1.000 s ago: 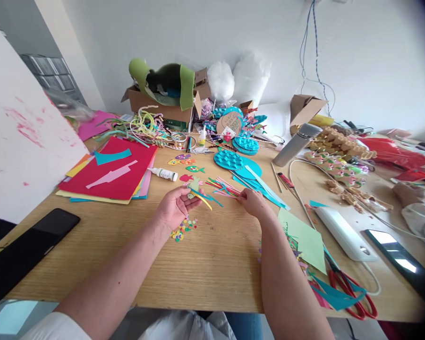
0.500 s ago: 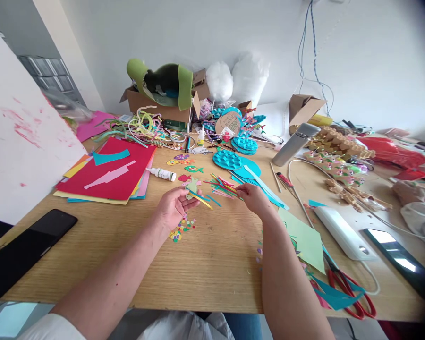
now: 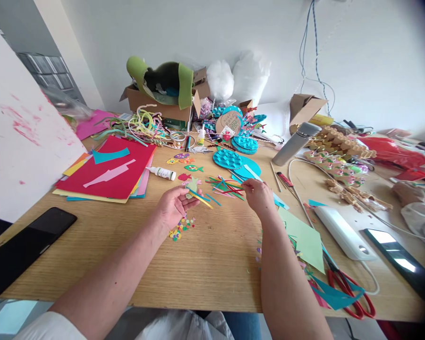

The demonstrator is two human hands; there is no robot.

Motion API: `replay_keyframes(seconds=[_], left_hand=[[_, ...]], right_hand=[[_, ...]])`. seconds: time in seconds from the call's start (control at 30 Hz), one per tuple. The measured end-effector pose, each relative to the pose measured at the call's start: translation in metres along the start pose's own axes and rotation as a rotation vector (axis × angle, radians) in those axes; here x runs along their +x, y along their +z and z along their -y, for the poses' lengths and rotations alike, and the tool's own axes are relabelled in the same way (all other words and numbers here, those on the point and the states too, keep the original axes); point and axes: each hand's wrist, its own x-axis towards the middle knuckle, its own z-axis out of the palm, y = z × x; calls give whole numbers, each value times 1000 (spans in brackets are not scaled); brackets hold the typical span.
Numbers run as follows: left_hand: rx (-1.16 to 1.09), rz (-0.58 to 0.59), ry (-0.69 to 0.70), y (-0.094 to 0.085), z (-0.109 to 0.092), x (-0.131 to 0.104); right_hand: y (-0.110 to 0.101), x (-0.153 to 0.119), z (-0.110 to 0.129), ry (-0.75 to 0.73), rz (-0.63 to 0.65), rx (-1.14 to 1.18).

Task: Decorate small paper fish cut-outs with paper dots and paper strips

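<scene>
Along the bench (image 3: 198, 278)'s left side: stacked flat paper (image 3: 125, 177), red sheet uppermost. Left of centre, the left hand (image 3: 173, 203) has its thumb pressed on a pale green paper fish (image 3: 192, 185), the other fingers loosely curled beneath; a narrow yellow strip (image 3: 204, 201) projects. Round paper dots (image 3: 177, 231) lie nearer the front edge. Rightward, a tangle of thin strips (image 3: 217, 182); the right hand (image 3: 258, 196) pinches a red strip (image 3: 233, 191), fingers nearly together.

One pale-green fish (image 3: 192, 187), two white bottles (image 3: 163, 174)
</scene>
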Motion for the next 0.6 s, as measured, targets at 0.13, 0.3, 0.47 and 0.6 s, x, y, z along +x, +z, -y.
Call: replay_keyframes(seconds=[0.13,0.3,0.47,0.6], left_hand=[[-15,6,-19,1,0,-1],[-15,17,-20,0,1,0],[-27,38,-43,-2,1,1],[-34,45,-70,-1,-1,0]], right_hand=[[-2,-4,4,-126,-122,-44],[-6,-5,7,-192,-193,-79],[-12,-5,11,-243,-190,-52],[-18,-4,18,-192,-181,198]])
